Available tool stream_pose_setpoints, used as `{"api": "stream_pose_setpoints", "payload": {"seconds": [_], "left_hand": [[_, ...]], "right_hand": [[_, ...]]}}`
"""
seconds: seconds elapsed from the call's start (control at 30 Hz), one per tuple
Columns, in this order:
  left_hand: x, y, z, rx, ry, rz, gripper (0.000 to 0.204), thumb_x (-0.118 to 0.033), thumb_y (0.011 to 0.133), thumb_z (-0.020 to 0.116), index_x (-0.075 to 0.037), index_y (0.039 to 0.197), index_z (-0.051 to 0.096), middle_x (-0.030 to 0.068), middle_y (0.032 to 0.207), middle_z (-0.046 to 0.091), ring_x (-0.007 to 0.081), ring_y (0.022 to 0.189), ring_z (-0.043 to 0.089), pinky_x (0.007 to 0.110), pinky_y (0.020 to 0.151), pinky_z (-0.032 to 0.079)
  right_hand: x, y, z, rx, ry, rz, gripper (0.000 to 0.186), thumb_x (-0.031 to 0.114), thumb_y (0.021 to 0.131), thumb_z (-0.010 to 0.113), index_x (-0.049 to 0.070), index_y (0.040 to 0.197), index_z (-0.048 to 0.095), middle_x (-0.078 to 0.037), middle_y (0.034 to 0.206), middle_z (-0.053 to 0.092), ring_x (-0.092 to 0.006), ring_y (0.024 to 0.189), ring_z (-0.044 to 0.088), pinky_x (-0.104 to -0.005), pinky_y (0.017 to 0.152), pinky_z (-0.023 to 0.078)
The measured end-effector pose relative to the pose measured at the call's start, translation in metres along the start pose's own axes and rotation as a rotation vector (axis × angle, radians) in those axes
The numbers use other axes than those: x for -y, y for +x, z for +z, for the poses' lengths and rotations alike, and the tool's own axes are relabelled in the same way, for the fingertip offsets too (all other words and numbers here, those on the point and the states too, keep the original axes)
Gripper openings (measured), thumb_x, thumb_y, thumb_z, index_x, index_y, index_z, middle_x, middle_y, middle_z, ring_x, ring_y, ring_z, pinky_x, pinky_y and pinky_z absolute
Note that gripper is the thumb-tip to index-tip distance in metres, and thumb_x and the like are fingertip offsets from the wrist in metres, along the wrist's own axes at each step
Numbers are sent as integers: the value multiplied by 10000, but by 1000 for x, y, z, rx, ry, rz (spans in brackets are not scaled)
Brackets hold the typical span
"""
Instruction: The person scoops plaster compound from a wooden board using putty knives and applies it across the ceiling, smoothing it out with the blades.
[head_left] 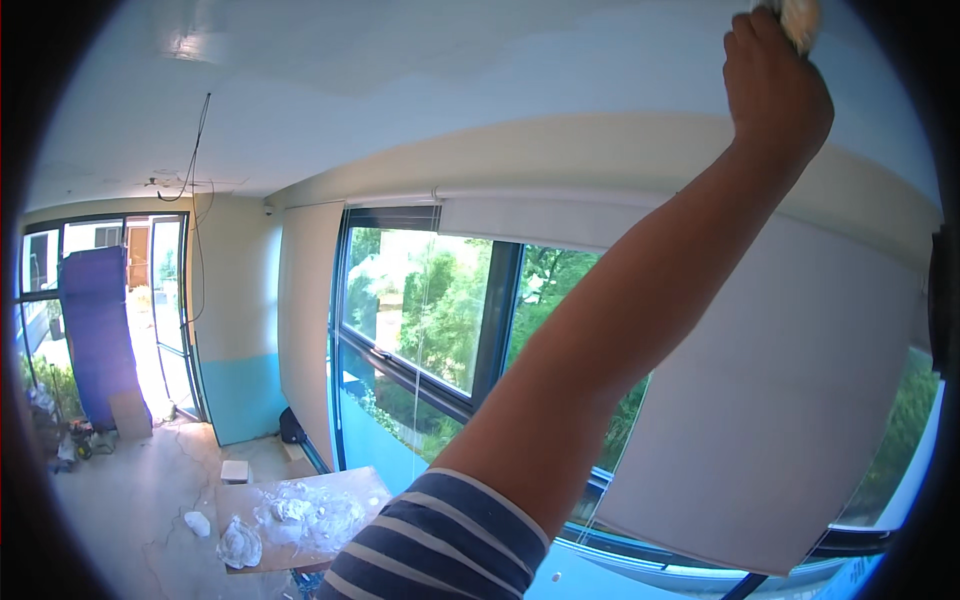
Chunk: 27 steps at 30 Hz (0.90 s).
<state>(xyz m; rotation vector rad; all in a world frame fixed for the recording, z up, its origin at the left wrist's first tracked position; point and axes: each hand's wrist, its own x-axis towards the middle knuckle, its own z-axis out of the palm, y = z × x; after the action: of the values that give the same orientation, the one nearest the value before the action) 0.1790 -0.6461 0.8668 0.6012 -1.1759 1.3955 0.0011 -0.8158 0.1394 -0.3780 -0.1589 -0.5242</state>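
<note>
My left arm, in a navy-and-white striped sleeve, stretches up from the lower edge toward the upper right. My left hand is raised close to the ceiling, its fingers closed round a cream-coloured object. The top edge of the picture cuts this object off, so its kind cannot be told. A greyer, darker patch with an uneven border spreads over the ceiling to the left of the hand. My right hand is out of the picture.
Below left stands a board-topped table with crumpled plastic sheeting and white material. Wires dangle from the ceiling. Roller blinds partly cover the windows. A purple panel leans by the open door, with clutter at its foot.
</note>
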Motion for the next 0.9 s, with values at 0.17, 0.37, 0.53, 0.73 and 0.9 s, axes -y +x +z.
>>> {"api": "stream_pose_setpoints", "payload": {"seconds": [0.17,0.37,0.53,0.73,0.9], "left_hand": [[76,-36,-88,-18,149,8,446,3,777,519,64,1212,441,270,1056,560,447,961,550,516,836,461],[222,16,-259,-416,608,-307,295,-183,806,538,46,990,518,246,883,647,412,833,641,474,758,503],[298,58,-356,-545,620,-418,382,-164,806,551,75,1101,512,258,1029,630,407,952,628,479,845,490],[325,102,-393,-539,397,-438,450,-196,799,582,81,1145,503,239,1030,647,368,908,657,451,816,531],[278,114,-326,-548,331,-357,596,-188,708,709,71,1190,471,223,1146,568,347,1024,616,437,884,506]], "right_hand": [[-22,6,29,-450,-255,-297,165,190,965,541,92,1098,547,-26,865,575,-36,431,370,-181,318,300],[-46,11,96,-413,-487,-209,189,187,957,542,85,1115,548,-51,926,595,-48,515,460,-166,349,331],[-55,18,51,-462,-365,-356,230,212,959,532,77,1144,547,-56,940,602,-57,524,470,-166,363,341],[-73,45,36,-506,-279,-499,294,236,950,518,85,1201,544,-66,985,615,-74,553,488,-170,377,350],[-73,36,37,-492,-268,-496,282,226,954,508,87,1195,550,-76,995,611,-93,584,501,-189,400,369]]}}
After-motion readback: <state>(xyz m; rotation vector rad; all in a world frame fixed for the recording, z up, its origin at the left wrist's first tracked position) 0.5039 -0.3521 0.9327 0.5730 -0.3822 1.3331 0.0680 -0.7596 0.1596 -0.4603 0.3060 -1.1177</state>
